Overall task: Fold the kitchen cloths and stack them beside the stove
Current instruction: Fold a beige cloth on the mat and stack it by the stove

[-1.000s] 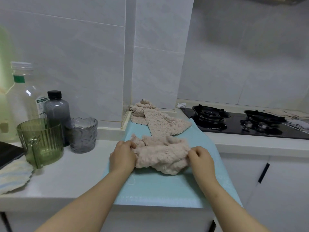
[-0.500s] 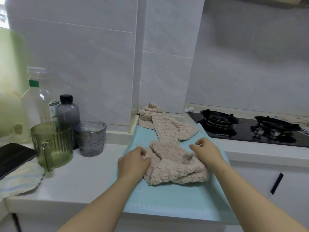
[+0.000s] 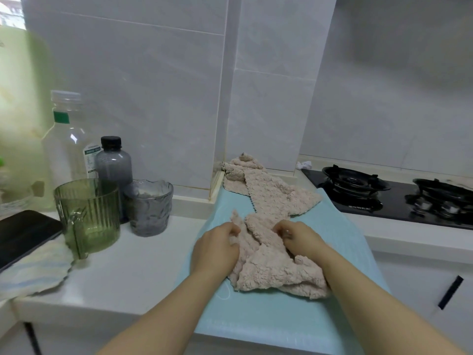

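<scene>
A person's two bare hands work a crumpled beige kitchen cloth [image 3: 271, 272] on a pale blue mat [image 3: 281, 319], which is spread over the white surface [image 3: 122, 272] and hangs over its front edge. The left hand [image 3: 217, 248] has its fingers curled, pinching the cloth's upper left flap. The right hand [image 3: 299, 239] is likewise curled, with its fingertips bunching a fold near the cloth's top edge. The two hands sit close together. The cloth lies rumpled beneath them, nearer the front edge than the back, and its lower folds spread out between the forearms.

A second beige cloth [image 3: 276, 198] lies unfolded at the mat's far end, running from the back edge of the surface, where it meets the tiled wall, towards the black gas stove [image 3: 384, 198]. The stove is set into the surface just right of the mat.

Towards the left end of the surface stand a green ribbed pitcher [image 3: 88, 213], a grey textured glass [image 3: 149, 207], a dark bottle with a black cap [image 3: 114, 165] and a tall clear bottle [image 3: 67, 139]. A black phone [image 3: 23, 234] rests at the far left edge, partly on a striped cloth [image 3: 33, 271] with a scalloped border.
</scene>
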`<state>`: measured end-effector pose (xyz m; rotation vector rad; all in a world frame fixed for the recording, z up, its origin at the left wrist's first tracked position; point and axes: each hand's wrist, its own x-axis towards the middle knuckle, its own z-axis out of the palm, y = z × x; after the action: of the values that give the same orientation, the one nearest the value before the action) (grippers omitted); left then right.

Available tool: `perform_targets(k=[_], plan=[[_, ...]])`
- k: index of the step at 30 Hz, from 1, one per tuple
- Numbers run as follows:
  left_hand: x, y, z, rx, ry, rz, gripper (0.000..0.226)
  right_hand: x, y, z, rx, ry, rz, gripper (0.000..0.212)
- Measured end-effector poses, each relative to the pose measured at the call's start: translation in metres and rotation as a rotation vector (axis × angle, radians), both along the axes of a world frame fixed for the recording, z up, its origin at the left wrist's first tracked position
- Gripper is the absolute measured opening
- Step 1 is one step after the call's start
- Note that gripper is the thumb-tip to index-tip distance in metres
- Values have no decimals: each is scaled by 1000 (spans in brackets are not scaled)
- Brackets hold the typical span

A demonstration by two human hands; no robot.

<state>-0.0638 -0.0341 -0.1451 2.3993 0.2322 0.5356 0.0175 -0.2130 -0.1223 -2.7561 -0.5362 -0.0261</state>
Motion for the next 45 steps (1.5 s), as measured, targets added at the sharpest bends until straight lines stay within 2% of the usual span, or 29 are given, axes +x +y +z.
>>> perform_targets(k=[3,7,12,14,17,18,20,22,26,32,36,42,45], plan=[[-1,0,0,-9,-16,4,42,-8,-8,5,130,-112,6,37],[-3,-3,4,88,-37,-9,44,-21,-24,14,214,-323,-139,18],[13,3,24,240,-105,54,34,-28,-44,23,291,-477,-377,19],[25,10,35,332,-101,87,31,-23,-53,23,240,-420,-423,22],[34,12,44,481,46,75,40,-20,-61,15,10,-75,-347,30],[34,9,44,555,93,68,42,-23,-61,10,-30,-20,-337,35],[30,4,39,640,88,42,39,-32,-61,3,15,-113,-332,37],[23,1,31,562,39,-26,34,-44,-59,3,111,-238,-269,34],[0,1,18,271,41,-148,31,-63,-56,-6,69,-180,-121,32],[-27,-3,4,208,56,-135,37,-79,-57,-18,27,-300,-183,33],[-28,-2,5,167,77,-182,50,-82,-56,-20,-10,-404,-193,31],[-37,2,9,-298,-14,-268,53,-88,-58,-17,69,-436,-176,26],[-41,2,12,-372,35,-282,46,-95,-67,-13,145,-340,-177,26]])
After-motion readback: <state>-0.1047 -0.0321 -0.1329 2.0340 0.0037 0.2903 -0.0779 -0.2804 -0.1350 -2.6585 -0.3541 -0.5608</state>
